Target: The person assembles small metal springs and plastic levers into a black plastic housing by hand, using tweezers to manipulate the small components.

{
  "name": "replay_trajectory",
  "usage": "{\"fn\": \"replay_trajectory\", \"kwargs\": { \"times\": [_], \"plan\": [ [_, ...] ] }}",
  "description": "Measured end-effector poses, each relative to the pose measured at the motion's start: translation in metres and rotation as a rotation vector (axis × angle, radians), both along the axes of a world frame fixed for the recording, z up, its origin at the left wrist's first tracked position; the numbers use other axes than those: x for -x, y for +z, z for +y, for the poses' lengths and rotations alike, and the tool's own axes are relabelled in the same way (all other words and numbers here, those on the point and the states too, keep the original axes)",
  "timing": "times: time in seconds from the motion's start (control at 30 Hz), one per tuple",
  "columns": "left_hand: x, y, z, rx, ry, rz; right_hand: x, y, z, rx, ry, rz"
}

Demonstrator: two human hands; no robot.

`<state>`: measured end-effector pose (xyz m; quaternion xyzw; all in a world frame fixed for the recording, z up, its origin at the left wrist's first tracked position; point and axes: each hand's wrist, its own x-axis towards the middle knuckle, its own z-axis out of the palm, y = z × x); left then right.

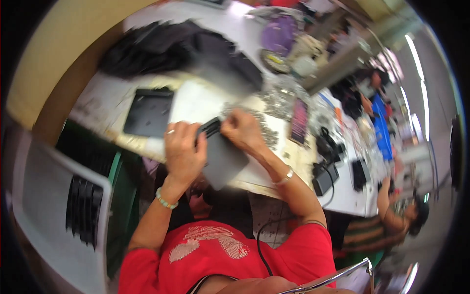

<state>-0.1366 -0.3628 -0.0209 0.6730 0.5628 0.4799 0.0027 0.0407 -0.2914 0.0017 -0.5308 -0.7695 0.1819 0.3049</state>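
Over the table's near edge I hold a flat dark grey panel (224, 161) with a black strip along its upper edge. My left hand (185, 149) closes on the panel's left side. At its upper right corner, the fingers of my right hand (244, 131) are pinched together at the strip; anything small between them is hidden. A scatter of small metal pieces (268, 136) lies just beyond my right hand. To the left, a similar black panel (148, 113) rests on the table.
A heap of black pieces (181, 49) covers the far left. A phone (298, 120) and clear plastic bags (284, 98) lie to the right, with a purple item (279, 34) farther back. At left stands a grey bin (29, 196) holding black pieces. Another person (391, 220) sits at right.
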Motion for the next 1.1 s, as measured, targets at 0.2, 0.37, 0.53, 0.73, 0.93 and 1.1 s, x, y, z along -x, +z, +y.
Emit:
{"fn": "replay_trajectory", "kwargs": {
  "times": [0.2,0.37,0.53,0.73,0.93,1.1],
  "plan": [
    [-0.003,-0.003,0.001,0.009,-0.007,-0.002,-0.006,0.006,0.017,0.249,0.057,0.031],
    [-0.003,0.007,0.001,0.096,-0.042,0.1,-0.007,-0.002,0.014,0.139,0.051,0.06],
    [-0.004,0.017,0.012,0.092,-0.083,0.228,-0.011,-0.009,0.015,0.156,0.062,0.042],
    [-0.014,0.015,0.031,0.147,-0.138,0.194,-0.003,-0.003,0.003,0.119,-0.02,0.069],
    [-0.009,0.027,0.042,0.126,-0.297,0.246,-0.013,-0.01,0.006,0.073,0.004,0.168],
    [-0.011,0.031,0.046,0.225,-0.45,0.242,-0.026,-0.015,0.011,0.076,0.057,0.09]
  ]
}}
